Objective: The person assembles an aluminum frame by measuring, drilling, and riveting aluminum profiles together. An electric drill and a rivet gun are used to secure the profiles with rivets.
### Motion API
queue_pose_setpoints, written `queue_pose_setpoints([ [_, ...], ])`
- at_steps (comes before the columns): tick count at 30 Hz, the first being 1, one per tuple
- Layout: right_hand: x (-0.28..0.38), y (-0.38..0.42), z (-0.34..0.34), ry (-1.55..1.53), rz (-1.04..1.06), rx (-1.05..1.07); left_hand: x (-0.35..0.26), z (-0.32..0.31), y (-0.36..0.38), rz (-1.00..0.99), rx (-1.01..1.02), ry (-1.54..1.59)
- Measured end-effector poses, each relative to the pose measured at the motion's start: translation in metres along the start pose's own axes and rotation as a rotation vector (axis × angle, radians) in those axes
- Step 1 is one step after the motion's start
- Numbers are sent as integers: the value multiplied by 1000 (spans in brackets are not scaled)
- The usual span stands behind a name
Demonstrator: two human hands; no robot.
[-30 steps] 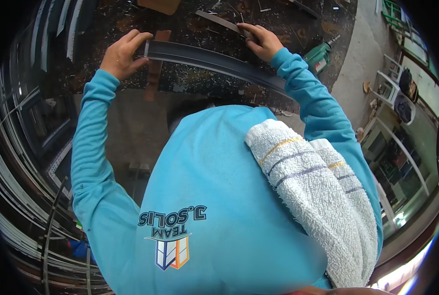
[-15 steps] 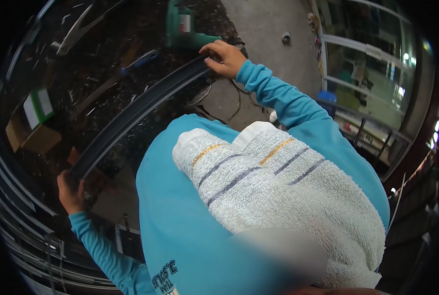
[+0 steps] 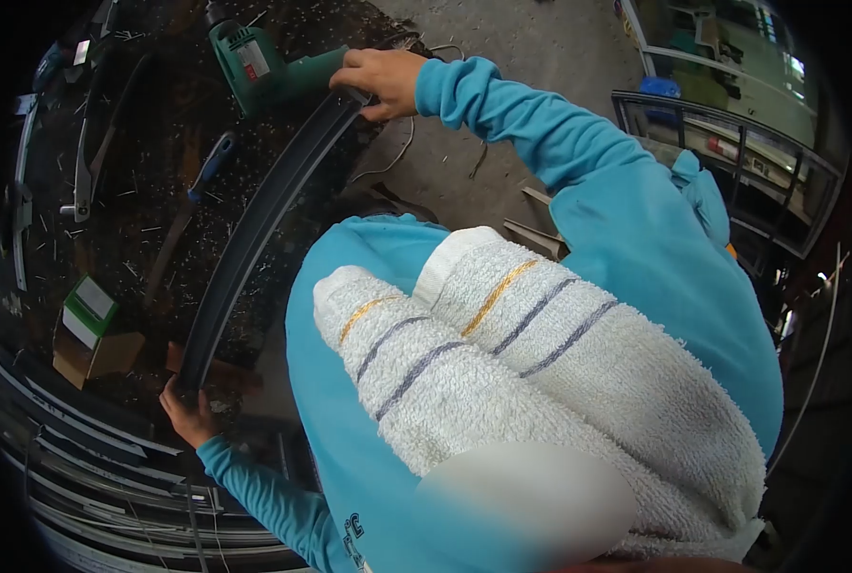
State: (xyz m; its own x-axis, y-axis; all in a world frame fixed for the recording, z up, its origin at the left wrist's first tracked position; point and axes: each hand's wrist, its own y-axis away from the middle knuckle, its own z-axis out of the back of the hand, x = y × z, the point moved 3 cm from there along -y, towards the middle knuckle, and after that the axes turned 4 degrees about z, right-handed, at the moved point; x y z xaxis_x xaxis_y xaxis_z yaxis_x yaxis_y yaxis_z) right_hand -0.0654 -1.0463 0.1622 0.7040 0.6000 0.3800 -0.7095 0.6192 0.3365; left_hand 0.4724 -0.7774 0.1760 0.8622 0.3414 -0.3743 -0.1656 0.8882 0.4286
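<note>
A long dark channel-shaped bar runs diagonally over the dark worktable, in front of my body. My right hand grips its upper end with the fingers bent round it. At the lower end my left hand holds the bar, fingers at its side and tip. Close to my right hand lies a green power drill. A screwdriver with a blue handle rests on the table to the left of the bar.
A green and white box sits in an open cardboard box at the left. Long metal profiles are stacked at the lower left. Metal tools lie on the upper left. A dark frame stands at the right.
The view has turned and shifted. The bar now appears steeper, with both hands still on its ends. More of the drill and the tools shows.
</note>
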Motion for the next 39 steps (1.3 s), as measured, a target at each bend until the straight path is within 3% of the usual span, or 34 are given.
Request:
queue_pose_setpoints([
  [4,-8,3,-1,-85,81,-127,45,-16,-3,-101,-56,-14],
  [7,-11,0,4,-4,132,-260,25,-9,8,163,-149,179],
  [9,9,-5,23,-76,195,-345,72,-16,27,373,-237,496],
  [10,20,-6,27,-99,207,-377,106,-37,42,471,-252,1186],
  [11,37,-8,28,-161,192,-374,90,-32,52,339,-359,1284],
  [12,53,-21,24,-236,243,-359,104,-39,57,462,-316,1583],
  [13,69,-27,18,-298,281,-336,103,-43,63,457,-241,1754],
  [16,134,-58,-1,-412,401,-247,100,-65,63,649,-270,1581],
  [19,198,-90,-31,-415,567,-136,96,-87,52,722,-580,1169],
  [22,239,-109,-56,-302,635,-134,59,-60,48,728,-649,358],
  [23,242,-109,-56,-308,652,-107,56,-58,45,768,-577,370],
  [25,240,-113,-49,-315,693,-53,67,-72,42,632,-558,311],
  [26,231,-112,-29,-300,635,-117,73,-76,42,564,-553,279],
  [28,183,-113,8,-239,472,-386,43,-61,47,535,-758,237],
  [29,146,-110,20,-102,336,-471,21,-47,48,472,-840,171],
  [30,100,-105,17,244,161,-509,-3,-35,47,413,-926,102],
  [32,10,-104,4,283,-108,-327,-57,-24,33,127,-870,249],
  [33,0,-108,1,215,-297,-206,-77,-27,25,44,-848,243],
  [34,-6,-111,0,140,-314,-195,-88,-29,20,-41,-827,234],
  [36,-16,-119,-5,-14,-348,-172,-80,-44,20,5,-877,364],
  [39,-10,-124,-10,180,-325,-249,-42,-59,37,176,-916,519],
])
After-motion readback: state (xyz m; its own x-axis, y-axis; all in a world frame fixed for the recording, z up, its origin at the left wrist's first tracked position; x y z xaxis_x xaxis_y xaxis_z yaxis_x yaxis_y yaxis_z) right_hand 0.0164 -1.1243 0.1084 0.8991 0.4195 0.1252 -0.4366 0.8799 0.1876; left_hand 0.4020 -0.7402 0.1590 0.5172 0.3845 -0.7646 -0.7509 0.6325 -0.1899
